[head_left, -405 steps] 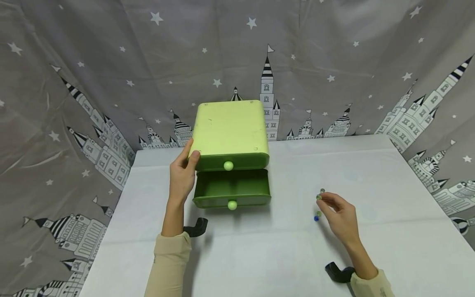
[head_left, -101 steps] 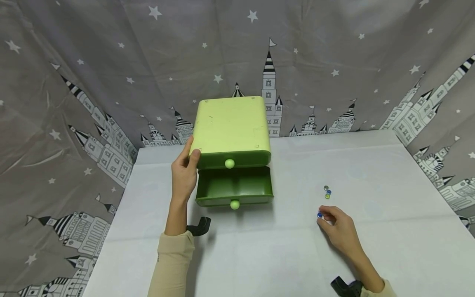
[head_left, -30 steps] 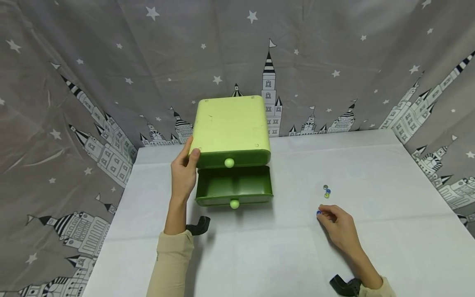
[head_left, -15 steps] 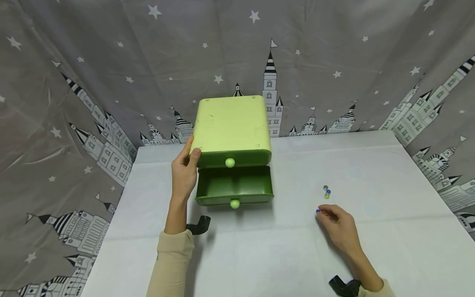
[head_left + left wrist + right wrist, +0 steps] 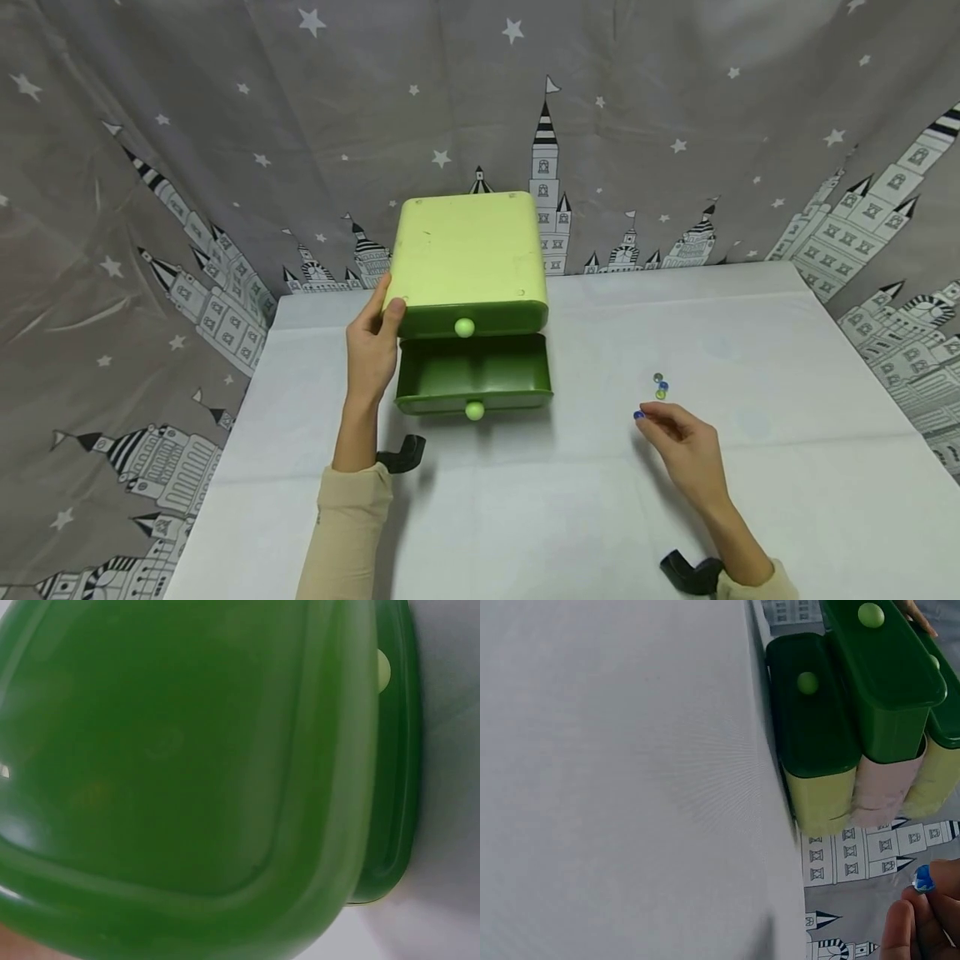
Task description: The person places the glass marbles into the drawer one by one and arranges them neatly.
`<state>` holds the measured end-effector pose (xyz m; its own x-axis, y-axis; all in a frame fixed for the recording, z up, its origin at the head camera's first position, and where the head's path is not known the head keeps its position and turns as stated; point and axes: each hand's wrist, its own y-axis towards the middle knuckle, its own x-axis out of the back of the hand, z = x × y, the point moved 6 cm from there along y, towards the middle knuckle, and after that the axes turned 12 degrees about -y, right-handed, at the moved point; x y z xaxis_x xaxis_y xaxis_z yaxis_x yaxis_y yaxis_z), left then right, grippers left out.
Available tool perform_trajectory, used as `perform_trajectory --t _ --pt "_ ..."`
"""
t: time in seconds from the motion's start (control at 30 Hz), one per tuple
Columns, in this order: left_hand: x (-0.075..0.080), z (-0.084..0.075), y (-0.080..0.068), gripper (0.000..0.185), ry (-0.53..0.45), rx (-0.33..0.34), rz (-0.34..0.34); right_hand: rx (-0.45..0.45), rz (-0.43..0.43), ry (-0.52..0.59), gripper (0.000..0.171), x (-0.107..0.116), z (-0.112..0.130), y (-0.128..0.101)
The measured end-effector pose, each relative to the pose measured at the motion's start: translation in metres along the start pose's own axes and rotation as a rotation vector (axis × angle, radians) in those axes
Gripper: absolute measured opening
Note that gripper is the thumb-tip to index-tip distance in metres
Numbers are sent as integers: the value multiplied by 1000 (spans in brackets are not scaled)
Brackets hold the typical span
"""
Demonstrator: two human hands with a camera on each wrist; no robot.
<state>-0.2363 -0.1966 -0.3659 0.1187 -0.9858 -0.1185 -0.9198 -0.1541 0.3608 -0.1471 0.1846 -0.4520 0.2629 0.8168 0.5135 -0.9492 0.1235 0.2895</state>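
A small drawer unit [image 5: 468, 250] with a light yellow-green top stands at the table's back. Its middle drawer [image 5: 472, 404] is pulled out and looks bare inside; the other two are in, as the right wrist view shows. My left hand [image 5: 369, 358] grips the unit's left front corner, thumb toward the front. In the left wrist view, the green drawer front [image 5: 172, 750] fills most of the picture. My right hand [image 5: 686, 450] pinches a blue marble [image 5: 923, 879] between thumb and fingertips, just above the table. Beyond it lie three marbles [image 5: 661, 394], greyish, blue and yellow-green.
A white cloth [image 5: 570, 517] covers the table. Behind and beside it hangs a grey curtain [image 5: 337, 108] printed with castles and stars. Black camera mounts [image 5: 690, 575] sit on both wrists.
The right hand has moved slightly forward and left with the blue marble. Much earlier it pinched a greenish marble, and the marbles lay differently. The left hand has kept its place.
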Motion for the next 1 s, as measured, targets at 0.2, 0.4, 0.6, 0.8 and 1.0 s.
perform_trajectory --t 0.2,0.4,0.6,0.8,1.0 --pt "0 1 0 50 2 10 5 -18 -8 1 17 -6 -19 3" --pt "2 2 0 50 14 19 -8 -12 -20 7 19 -8 -23 5" --pt "1 1 0 50 19 12 -4 -12 -19 37 19 -8 -20 7" --pt "1 0 0 50 13 19 -3 49 -7 97 20 -11 -9 11" --pt "2 1 0 49 16 29 -8 85 -4 156 21 -17 4 16"
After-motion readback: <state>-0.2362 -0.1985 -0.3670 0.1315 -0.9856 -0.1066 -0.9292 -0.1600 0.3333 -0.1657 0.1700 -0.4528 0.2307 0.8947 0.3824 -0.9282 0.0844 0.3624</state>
